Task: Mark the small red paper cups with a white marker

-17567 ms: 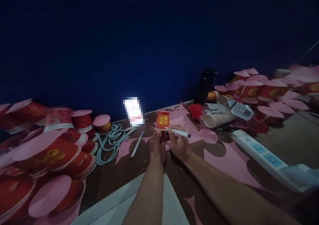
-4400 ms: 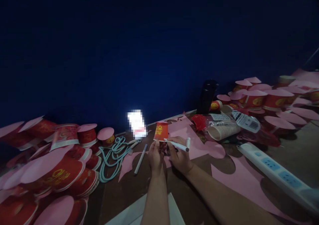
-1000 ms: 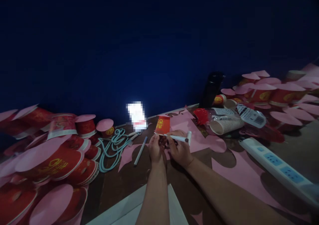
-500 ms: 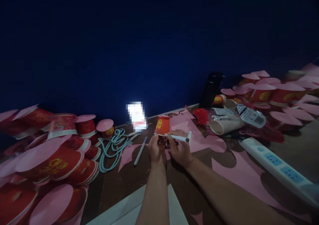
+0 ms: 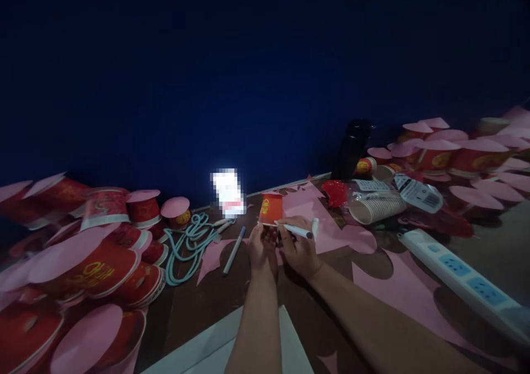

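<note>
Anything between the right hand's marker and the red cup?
Nothing visible: the marker in the right hand points at the lower rim of the red cup, which the left hand holds. Tip contact is unclear.

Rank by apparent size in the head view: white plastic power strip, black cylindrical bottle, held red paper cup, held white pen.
1. White plastic power strip, perhaps enlarged by nearness
2. Black cylindrical bottle
3. Held red paper cup
4. Held white pen

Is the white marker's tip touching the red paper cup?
Cannot tell. In the head view, the white marker points at the red paper cup near its rim, but its tip is too small and blurred to show contact.
</note>
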A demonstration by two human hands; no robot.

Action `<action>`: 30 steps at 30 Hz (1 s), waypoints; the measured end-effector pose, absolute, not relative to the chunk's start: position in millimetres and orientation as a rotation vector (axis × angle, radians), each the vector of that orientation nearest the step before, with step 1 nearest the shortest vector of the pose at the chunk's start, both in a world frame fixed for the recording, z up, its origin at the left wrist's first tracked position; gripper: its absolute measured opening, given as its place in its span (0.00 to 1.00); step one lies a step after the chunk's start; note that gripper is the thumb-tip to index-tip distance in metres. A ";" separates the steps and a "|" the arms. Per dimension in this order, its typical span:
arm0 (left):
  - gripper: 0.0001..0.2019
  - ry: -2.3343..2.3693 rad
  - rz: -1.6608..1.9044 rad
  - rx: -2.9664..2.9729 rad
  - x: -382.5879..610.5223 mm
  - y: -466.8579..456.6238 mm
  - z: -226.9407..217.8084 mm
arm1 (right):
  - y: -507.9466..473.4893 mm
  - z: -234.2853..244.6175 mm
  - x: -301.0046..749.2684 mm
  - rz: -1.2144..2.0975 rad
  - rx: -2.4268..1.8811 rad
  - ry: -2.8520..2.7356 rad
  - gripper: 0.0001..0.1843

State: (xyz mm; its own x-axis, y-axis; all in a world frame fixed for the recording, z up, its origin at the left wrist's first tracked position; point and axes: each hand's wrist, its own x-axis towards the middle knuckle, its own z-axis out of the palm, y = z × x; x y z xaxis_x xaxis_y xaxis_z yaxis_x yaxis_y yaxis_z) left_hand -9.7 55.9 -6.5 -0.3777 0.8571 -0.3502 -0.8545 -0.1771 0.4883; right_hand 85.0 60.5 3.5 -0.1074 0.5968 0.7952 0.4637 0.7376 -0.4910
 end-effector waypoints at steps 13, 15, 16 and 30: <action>0.05 0.540 1.809 -0.222 -18.6 53.1 8.5 | 71.1 3.6 85.6 0.962 -0.992 -1.256 0.12; 0.05 0.529 1.770 -0.204 -17.9 51.4 10.7 | 72.3 4.8 83.8 1.134 -0.988 -1.183 0.15; 0.05 0.527 1.746 -0.198 -17.5 50.7 11.4 | 73.2 5.4 82.9 1.211 -0.986 -1.140 0.15; 0.04 0.581 1.685 -0.014 -6.8 47.8 16.0 | 89.0 3.1 84.5 1.674 -0.741 -0.539 0.18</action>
